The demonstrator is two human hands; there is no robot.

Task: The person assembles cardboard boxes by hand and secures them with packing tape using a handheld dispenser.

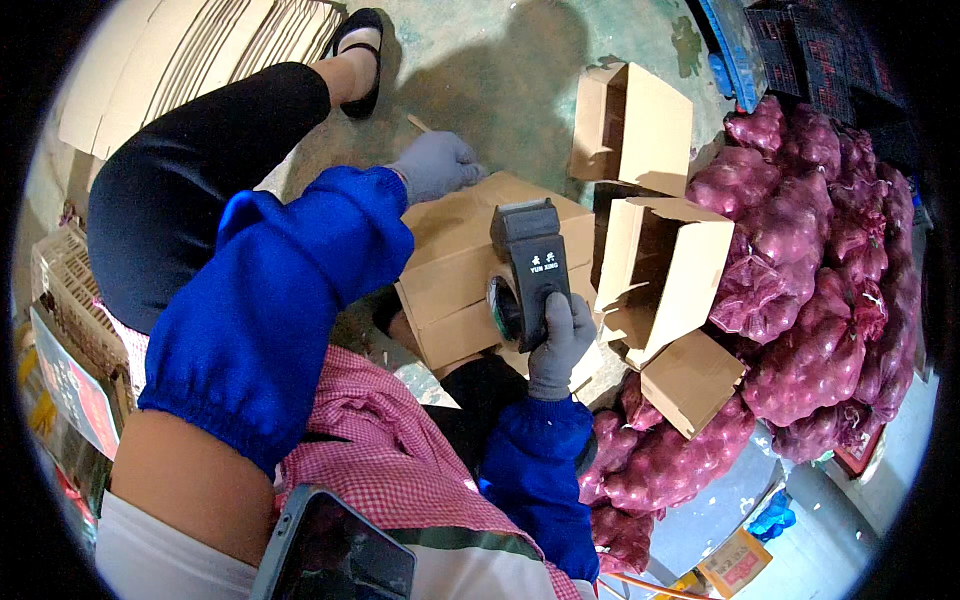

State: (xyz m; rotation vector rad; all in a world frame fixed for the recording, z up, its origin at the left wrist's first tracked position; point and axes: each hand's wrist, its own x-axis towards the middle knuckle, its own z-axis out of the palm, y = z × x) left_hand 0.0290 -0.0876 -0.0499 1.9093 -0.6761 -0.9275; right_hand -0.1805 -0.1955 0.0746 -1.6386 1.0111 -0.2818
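R hand [563, 345] clamped on tape gun [541, 285] over box [440, 245] in front; L hand [438, 166] at box's far edge, can't tell if pinching; prob. best keep gun square w/ top flat

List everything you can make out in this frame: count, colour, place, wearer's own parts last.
Tape dispenser: one, black, in right hand
Cardboard box: one, brown, centre
Open cartons: two, brown, right of centre
Smaller cardboard piece: one, brown, below them
Flat cardboard stack: one, pale brown, upper left
Net bags: several, purplish red, right
Crates: count unclear, dark, upper right
Basket: one, beige, left edge
Phone: one, dark, bottom
Blue plastic: one, lower right
Small carton: one, orange-yellow, lower right
Left hand: one, grey-gloved, box's far edge
Right hand: one, grey-gloved, on dispenser
Sleeves: two, blue, forearms
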